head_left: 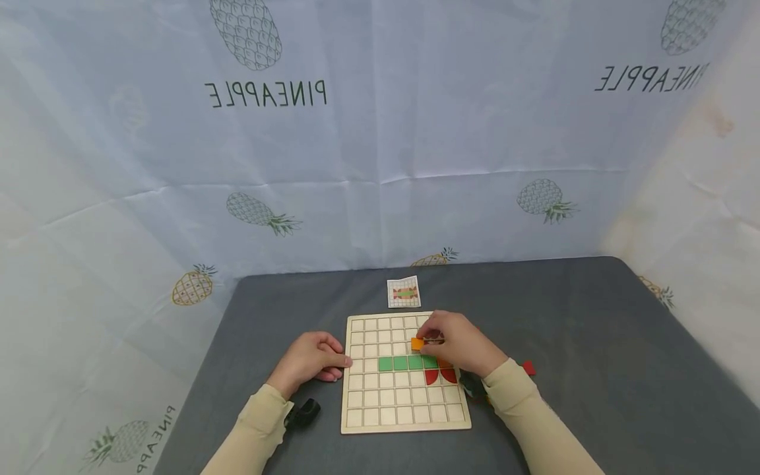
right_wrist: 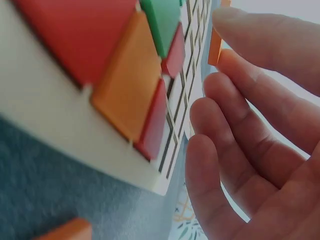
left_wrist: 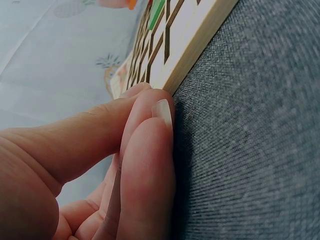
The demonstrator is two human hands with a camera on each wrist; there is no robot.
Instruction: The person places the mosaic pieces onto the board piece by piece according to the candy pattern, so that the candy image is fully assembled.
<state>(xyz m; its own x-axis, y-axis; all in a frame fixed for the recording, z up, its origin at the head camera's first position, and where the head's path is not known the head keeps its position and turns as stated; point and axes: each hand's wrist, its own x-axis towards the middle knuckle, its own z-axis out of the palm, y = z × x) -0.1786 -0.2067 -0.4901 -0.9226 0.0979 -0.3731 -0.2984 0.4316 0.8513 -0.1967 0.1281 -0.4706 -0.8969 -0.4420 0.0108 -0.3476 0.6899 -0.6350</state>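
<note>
Between thumb and index finger, my right hand [head_left: 463, 344] pinches an orange square tile [head_left: 417, 344] over the wooden grid board [head_left: 387, 398]. In the right wrist view the other fingers are spread and curved below that tile. A row of green square tiles [head_left: 400, 363] lies across the board, ending in an orange tile [right_wrist: 131, 80] at its right edge. Red rounded tiles [head_left: 431, 377] sit beside the row. My left hand [head_left: 307, 361] holds the board's left edge, thumb at the top rim and fingertip against the side [left_wrist: 180, 70].
A small printed pattern card [head_left: 404, 292] lies behind the board. Right of the board, partly behind the right forearm, are loose pieces, including a red one [head_left: 528, 367]. A black object [head_left: 303, 413] is by the left wrist. A pineapple-print cloth [head_left: 380, 132] hangs behind the grey table [head_left: 285, 300].
</note>
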